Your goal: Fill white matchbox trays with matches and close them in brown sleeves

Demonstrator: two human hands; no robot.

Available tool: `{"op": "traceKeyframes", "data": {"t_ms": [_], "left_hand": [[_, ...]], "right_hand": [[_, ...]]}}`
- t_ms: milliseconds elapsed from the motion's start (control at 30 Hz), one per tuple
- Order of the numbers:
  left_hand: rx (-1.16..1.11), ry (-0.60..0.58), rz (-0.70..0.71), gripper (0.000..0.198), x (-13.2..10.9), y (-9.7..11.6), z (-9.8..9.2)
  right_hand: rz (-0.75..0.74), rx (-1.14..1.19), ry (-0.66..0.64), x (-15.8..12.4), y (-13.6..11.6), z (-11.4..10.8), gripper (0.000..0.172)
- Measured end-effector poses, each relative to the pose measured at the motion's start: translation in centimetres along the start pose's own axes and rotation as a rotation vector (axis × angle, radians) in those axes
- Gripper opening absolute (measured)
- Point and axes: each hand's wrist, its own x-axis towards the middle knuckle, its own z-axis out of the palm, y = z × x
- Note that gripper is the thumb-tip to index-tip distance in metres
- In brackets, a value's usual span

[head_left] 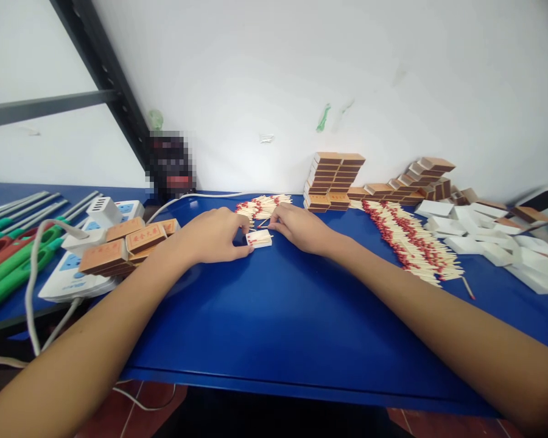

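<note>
My left hand (217,234) grips the left end of a small white matchbox tray (265,243) between thumb and fingers. A few red-tipped matches lie in the tray. Just to its right, my right hand (296,227) is closed in a pinch at the tray's far right corner. A match pokes out leftward from its fingertips; whether more are held is hidden. Behind both hands lies a pile of loose matches (274,202), partly covered by my fingers.
On the blue table (274,316), a long heap of matches (415,243) lies right, beside scattered white trays (493,228). Stacked matchboxes (333,176) stand against the wall. At left are matchboxes (128,243) on a power strip (57,283), cables and green-handled tools (16,267).
</note>
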Motion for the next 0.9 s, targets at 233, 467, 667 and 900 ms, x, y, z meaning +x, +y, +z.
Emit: {"op": "traceKeyframes", "data": {"t_ms": [233,467,667,900], "left_hand": [[0.005,0.007,0.008,0.029,0.0,0.1,0.0],[0.006,-0.007,-0.002,0.03,-0.1,0.2,-0.1],[0.01,-0.003,-0.003,0.031,0.0,0.1,-0.1],[0.015,0.008,0.01,0.032,0.0,0.1,0.0]], "right_hand": [[0.003,-0.018,-0.002,-0.1,0.5,-0.1,0.012],[-0.047,0.007,0.018,-0.2,0.7,0.3,0.01],[-0.01,-0.033,-0.018,-0.2,0.2,0.2,0.011],[-0.103,0.127,0.026,-0.8,-0.8,-1.2,0.009]]}}
